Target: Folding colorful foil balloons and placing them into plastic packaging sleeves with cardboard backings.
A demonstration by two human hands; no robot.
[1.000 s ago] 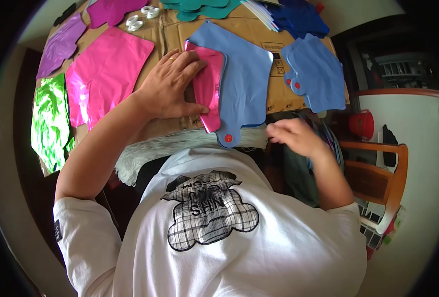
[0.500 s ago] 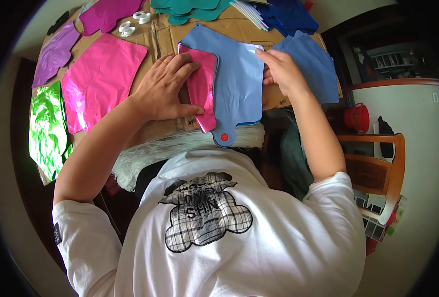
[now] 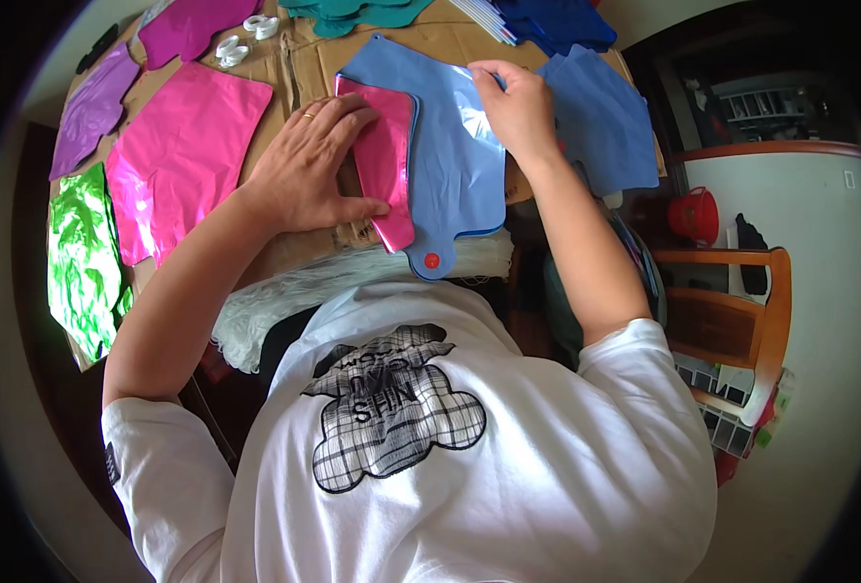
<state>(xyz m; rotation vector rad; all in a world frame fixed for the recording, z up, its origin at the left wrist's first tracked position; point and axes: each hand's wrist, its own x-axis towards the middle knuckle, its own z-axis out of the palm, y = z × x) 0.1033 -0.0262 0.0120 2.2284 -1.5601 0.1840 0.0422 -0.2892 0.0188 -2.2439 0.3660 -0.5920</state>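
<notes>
A stack of flat blue foil balloons [image 3: 440,146] lies in front of me on the cardboard, its narrow tail with a red round sticker pointing toward me. Over its left side lies a folded strip of shiny pink foil [image 3: 384,160]. My left hand [image 3: 312,160] rests on that strip, fingertips on its upper part and thumb spread to its lower part. With my right hand [image 3: 518,107] I pinch the upper right edge of the blue foil, which looks lifted and creased there. The fingertips' far side is hidden.
Pink foil [image 3: 192,151], crinkled green foil [image 3: 86,257] and purple foil [image 3: 95,107] lie to the left. More blue foil [image 3: 601,121] lies to the right. White ribbon rolls [image 3: 231,51], teal foil [image 3: 362,15] and white sticks [image 3: 484,19] are at the back. A wooden chair [image 3: 775,301] stands right.
My right hand has moved left and slightly away from me, bringing the pinched blue corner inward. My left hand stays on the pink strip. The whole view has shifted slightly.
</notes>
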